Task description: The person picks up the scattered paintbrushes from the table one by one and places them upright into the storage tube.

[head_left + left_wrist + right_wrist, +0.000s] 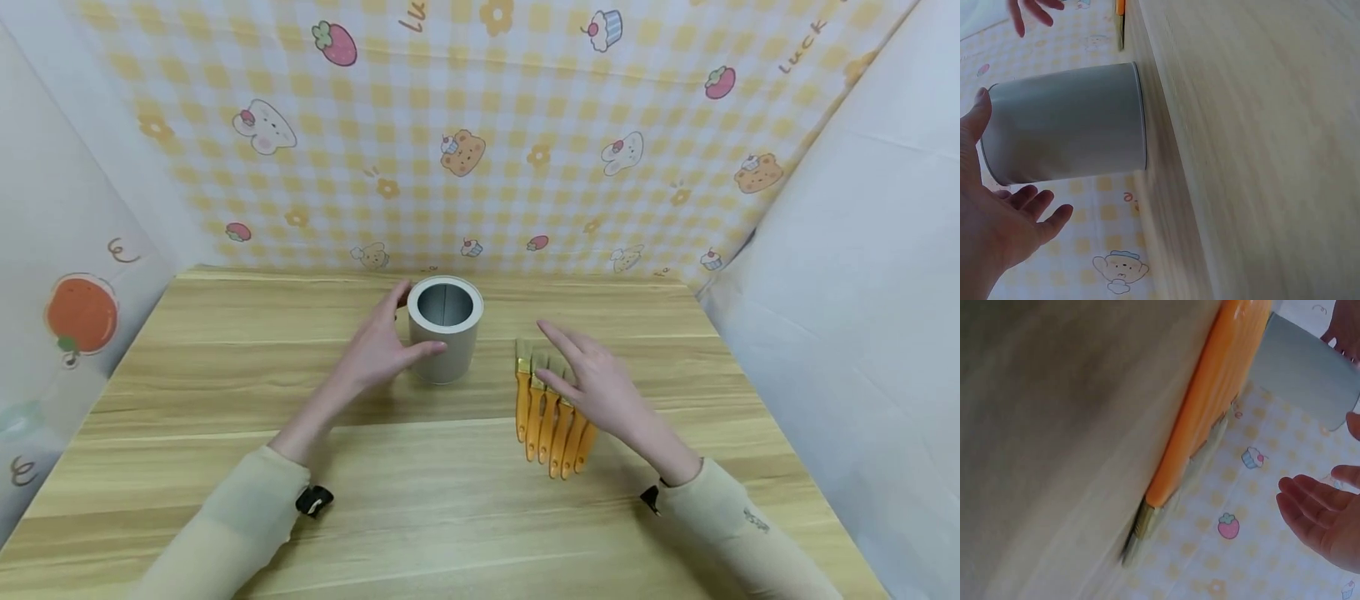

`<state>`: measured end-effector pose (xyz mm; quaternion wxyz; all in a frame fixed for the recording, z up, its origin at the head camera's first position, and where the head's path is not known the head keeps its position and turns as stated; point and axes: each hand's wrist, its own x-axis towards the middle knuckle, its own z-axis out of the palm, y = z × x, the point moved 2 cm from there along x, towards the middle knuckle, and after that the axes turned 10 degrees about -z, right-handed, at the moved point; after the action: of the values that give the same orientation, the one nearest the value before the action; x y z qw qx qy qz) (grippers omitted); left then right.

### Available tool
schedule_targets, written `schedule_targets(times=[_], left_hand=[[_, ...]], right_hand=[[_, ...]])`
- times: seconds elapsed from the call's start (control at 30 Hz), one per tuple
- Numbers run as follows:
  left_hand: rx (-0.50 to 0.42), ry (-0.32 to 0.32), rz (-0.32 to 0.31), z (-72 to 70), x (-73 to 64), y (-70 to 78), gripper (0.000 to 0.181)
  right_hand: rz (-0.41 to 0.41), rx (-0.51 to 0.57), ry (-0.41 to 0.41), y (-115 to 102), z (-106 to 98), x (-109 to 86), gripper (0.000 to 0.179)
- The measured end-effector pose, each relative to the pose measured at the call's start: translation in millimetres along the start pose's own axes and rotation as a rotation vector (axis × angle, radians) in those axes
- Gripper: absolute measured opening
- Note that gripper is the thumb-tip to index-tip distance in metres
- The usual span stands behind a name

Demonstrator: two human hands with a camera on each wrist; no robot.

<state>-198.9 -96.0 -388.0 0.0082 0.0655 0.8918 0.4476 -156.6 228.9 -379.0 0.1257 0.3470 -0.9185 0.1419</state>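
A grey-white cylindrical can [459, 360] stands upright on the table, its hollow metal inside visible from above. Beside it, my left hand [378, 348] is spread with the thumb in front and the fingers round the far left side near the rim. In the left wrist view those fingers look loose and extended beside the can [1066, 125]. To the can's right lie several paintbrushes [522, 408] with orange handles, side by side, bristles pointing away from me. My right hand [600, 387] hovers over the brushes, fingers extended and thumb apart, holding nothing.
A wood-grain table [450, 533] carries these things. Behind it hangs a yellow checked cloth [540, 200] with cartoon prints. Pale sheets close off the left side [150, 192] and the right side [840, 275].
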Motion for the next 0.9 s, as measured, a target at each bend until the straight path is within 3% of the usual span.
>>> schedule_targets(times=[0.37,0.67,0.9], left_hand=[[-0.147,-0.036,-0.039,13.3,6.0,-2.0,0.118],[-0.192,-0.035,-0.029,15.5,9.6,-3.9,0.115],[-0.173,-0.022,-0.020,14.8,7.9,-4.0,0.112]], right_hand=[[0.186,0.253,-0.049,-7,20,1.2,0.068],[0.230,0.289,-0.121,-9,27,4.9,0.071],[0.239,0.308,-0.201,-12,32,9.2,0.077]])
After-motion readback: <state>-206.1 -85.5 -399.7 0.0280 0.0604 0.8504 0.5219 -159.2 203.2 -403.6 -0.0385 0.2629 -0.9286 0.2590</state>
